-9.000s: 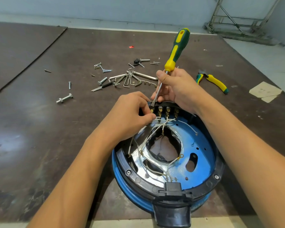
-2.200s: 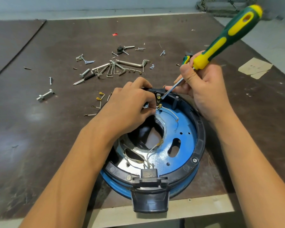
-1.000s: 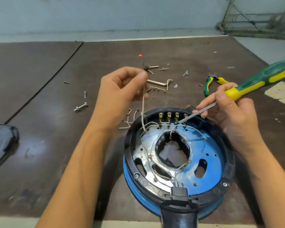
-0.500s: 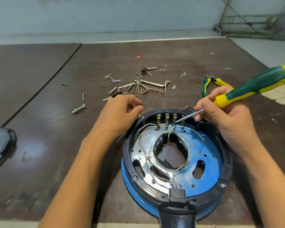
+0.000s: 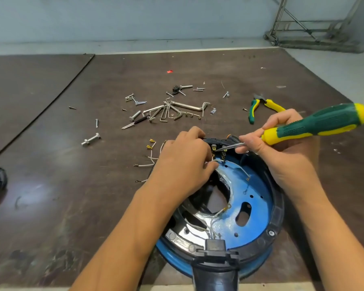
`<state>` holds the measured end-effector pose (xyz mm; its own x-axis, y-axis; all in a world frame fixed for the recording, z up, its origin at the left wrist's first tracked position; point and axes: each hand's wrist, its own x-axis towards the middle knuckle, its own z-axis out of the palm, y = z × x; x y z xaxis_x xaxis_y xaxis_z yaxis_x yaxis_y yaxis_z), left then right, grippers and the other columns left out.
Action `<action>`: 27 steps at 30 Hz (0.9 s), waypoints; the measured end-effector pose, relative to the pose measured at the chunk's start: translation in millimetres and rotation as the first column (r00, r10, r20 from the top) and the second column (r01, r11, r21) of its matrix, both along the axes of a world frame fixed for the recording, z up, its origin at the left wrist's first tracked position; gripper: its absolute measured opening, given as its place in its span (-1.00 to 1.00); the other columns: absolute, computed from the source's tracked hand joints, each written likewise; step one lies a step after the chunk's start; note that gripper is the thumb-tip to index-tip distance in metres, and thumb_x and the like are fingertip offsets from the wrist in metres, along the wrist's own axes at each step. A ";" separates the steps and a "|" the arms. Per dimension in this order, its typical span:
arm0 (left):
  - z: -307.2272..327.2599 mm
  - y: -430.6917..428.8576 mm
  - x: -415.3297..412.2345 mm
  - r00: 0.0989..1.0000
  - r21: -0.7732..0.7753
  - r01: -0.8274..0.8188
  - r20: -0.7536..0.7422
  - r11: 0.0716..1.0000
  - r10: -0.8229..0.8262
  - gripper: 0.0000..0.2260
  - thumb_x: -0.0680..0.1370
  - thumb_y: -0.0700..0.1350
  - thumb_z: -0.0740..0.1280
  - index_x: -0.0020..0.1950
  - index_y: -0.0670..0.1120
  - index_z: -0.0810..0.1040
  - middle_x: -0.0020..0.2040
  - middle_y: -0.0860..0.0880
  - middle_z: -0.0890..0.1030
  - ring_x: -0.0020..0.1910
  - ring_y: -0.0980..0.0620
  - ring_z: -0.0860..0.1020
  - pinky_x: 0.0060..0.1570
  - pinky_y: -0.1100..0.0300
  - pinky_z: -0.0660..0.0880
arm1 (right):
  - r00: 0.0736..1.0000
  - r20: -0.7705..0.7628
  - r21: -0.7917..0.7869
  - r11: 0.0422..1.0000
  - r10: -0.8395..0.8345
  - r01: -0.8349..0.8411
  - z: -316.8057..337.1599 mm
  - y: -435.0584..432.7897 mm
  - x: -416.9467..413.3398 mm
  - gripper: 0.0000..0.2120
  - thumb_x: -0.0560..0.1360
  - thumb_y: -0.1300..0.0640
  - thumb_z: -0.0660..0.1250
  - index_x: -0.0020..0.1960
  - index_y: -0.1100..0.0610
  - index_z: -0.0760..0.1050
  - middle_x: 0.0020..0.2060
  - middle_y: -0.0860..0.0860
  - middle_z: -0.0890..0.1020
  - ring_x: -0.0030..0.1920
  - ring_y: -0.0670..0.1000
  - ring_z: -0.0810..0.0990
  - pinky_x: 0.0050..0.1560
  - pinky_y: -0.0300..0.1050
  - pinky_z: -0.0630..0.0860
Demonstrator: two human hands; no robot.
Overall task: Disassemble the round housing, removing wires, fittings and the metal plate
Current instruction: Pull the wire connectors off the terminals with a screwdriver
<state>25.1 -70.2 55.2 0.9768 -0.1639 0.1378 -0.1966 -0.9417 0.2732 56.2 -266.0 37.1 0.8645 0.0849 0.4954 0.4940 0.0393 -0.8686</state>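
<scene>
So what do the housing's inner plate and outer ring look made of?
Inner plate: likely polished metal, mirror-bright with reflections at left; the right half is glossy blue, paint or film, unclear. Outer ring: matte black, probably moulded plastic.

Round housing (image 5: 275, 215), blue inside; left hand (image 5: 185, 162) pinching white wire (image 5: 216, 161); right hand (image 5: 282, 148) gripping screwdriver (image 5: 315, 124); pliers (image 5: 261, 108), loose screws (image 5: 166, 110) beyond.

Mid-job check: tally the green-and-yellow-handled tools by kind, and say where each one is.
Screwdriver: 1, gripped by the right hand, tip at the terminals of the round housing, where the left hand pinches a white wire.
Pliers: 1, lying on the table beyond the right hand.
Total: 2.
</scene>
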 end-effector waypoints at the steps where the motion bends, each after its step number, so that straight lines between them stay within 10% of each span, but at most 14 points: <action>1: 0.0 1.2 0.6 1.000 -0.015 -0.001 0.000 1.000 0.001 -0.82 0.58 0.15 0.36 0.03 0.09 0.66 0.41 0.07 0.38 0.34 0.02 0.38 0.23 0.01 0.37 | 1.000 0.003 -0.002 1.000 -0.004 0.004 -1.2 -0.2 -0.7 -0.70 0.47 0.38 0.51 -0.01 0.21 0.40 -0.28 0.18 0.69 -0.25 0.18 0.76 -0.10 0.13 0.70; 11: -2.7 4.5 3.8 1.000 -0.046 0.010 -0.013 0.999 -0.010 -0.86 0.60 0.11 0.34 0.03 0.10 0.64 0.37 0.10 0.39 0.32 0.05 0.37 0.22 0.02 0.34 | 0.979 0.181 -0.203 0.970 -0.098 0.134 -25.9 -10.8 15.6 -0.73 0.53 -0.02 0.55 0.03 -0.07 0.45 -0.16 -0.04 0.75 -0.15 0.04 0.77 -0.03 0.08 0.65; 15: -3.9 5.3 3.8 1.000 -0.043 0.017 -0.005 0.999 -0.017 -0.87 0.60 0.10 0.34 0.04 0.09 0.63 0.36 0.09 0.39 0.32 0.04 0.37 0.22 0.01 0.34 | 0.987 -0.120 -0.282 0.957 -0.105 0.067 -30.3 -2.5 34.7 -0.58 0.53 -0.23 0.45 0.00 0.14 0.52 -0.26 -0.29 0.71 -0.16 -0.33 0.68 0.11 -0.41 0.51; 18: -4.1 5.6 3.9 1.000 -0.045 0.021 -0.008 0.999 -0.021 -0.88 0.60 0.09 0.34 0.04 0.10 0.62 0.36 0.09 0.39 0.32 0.05 0.37 0.23 0.02 0.33 | 0.980 -0.192 -0.158 0.987 -0.046 0.016 -17.5 2.7 34.9 -0.79 0.57 0.22 0.46 -0.13 0.20 0.44 -0.41 0.06 0.66 -0.32 -0.08 0.74 0.02 -0.04 0.69; 21: -4.0 5.7 3.9 1.000 -0.048 0.024 -0.011 0.999 -0.024 -0.88 0.60 0.09 0.34 0.04 0.09 0.62 0.36 0.09 0.39 0.33 0.04 0.37 0.24 0.01 0.35 | 0.999 0.033 -0.111 0.993 -0.028 0.031 1.9 1.4 12.4 -0.73 0.49 0.20 0.55 -0.14 0.19 0.44 -0.35 0.16 0.62 -0.28 0.16 0.76 -0.20 0.21 0.69; 27: -2.9 5.4 4.8 0.999 -0.056 0.040 -0.017 0.998 -0.041 -0.90 0.60 0.06 0.35 0.00 0.09 0.62 0.35 0.08 0.40 0.31 0.02 0.38 0.23 -0.03 0.39 | 0.997 -0.070 -0.062 0.998 0.016 -0.020 6.4 3.1 14.4 -0.77 0.52 0.32 0.49 -0.13 0.21 0.43 -0.39 0.10 0.62 -0.28 0.23 0.75 -0.19 0.40 0.65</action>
